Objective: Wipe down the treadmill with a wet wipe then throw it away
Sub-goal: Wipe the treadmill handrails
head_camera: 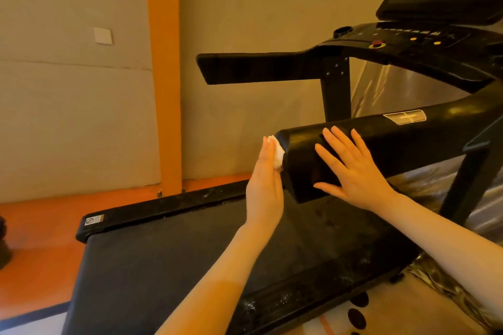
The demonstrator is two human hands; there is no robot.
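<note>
Left hand (264,187) has straight fingers pressing the wet wipe (87,156) flat on the end cap of the treadmill's near handrail (381,144), right hand (351,168) lies flat on top, and that wipe looks soft and floppy, so I'd pinch a bunched bit.

You face a beige wall (68,95) with a faint woven texture and a horizontal seam running across it. A white square switch plate (103,35) sits on this wall, up to your left. An orange vertical strip (163,62) runs from top to floor, dividing that wall from a second beige panel (245,8) to its right. Below, the floor (35,226) is orange, with a dark stripe (30,313) and a paler area at the lower left. Everything is bathed in warm, yellowish light.
</note>
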